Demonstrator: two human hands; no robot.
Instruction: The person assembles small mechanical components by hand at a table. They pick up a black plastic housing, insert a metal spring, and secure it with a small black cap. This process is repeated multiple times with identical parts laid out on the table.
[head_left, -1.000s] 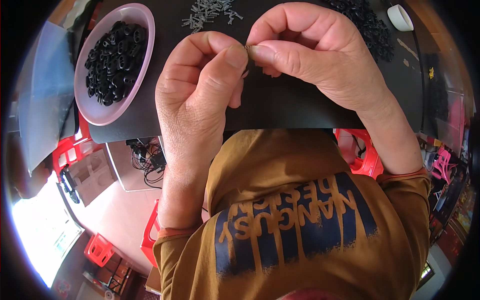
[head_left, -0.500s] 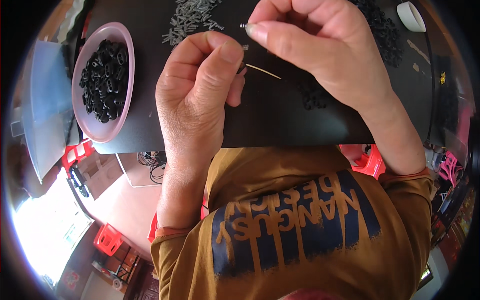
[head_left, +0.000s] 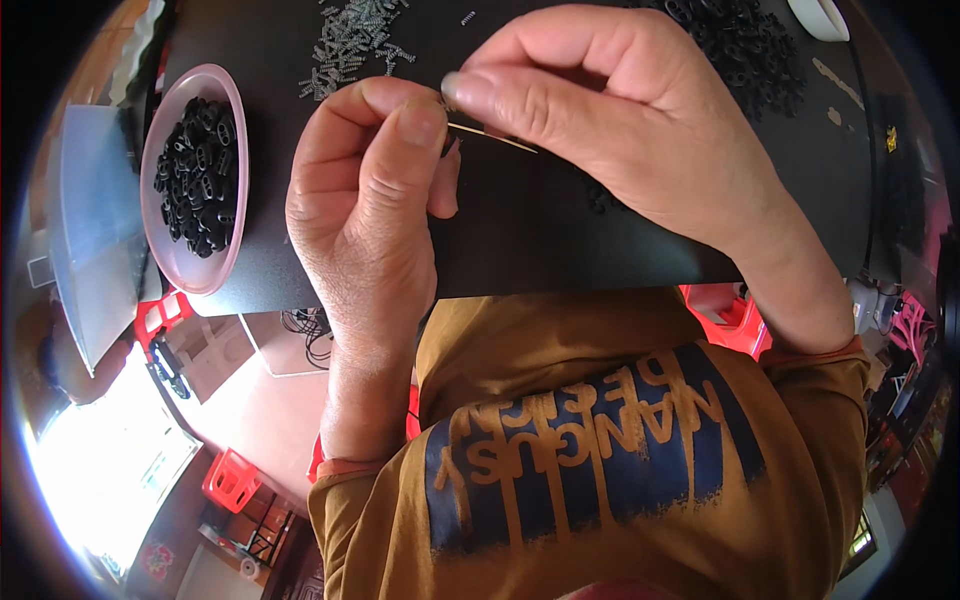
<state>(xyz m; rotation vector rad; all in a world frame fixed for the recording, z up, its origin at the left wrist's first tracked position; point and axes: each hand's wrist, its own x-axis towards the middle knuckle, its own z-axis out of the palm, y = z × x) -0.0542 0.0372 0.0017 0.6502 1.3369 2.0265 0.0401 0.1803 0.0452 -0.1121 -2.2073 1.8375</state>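
A black table (head_left: pixel 560 240) fills the upper part of the room here. Below its edge the floor (head_left: pixel 270 420) looks pale pinkish, with red plastic stools (head_left: pixel 232 478) standing on it and a tangle of dark cables (head_left: pixel 310 335) near a light board. Strong daylight (head_left: pixel 100 480) floods in low at the far left, washing that corner white. More red furniture (head_left: pixel 735 315) sits under the table's right side.

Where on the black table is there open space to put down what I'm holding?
Bare black table lies along the near edge, between the pink bowl and the right hand, partly under the left hand. Crowded: the spring pile top centre and black parts top right.
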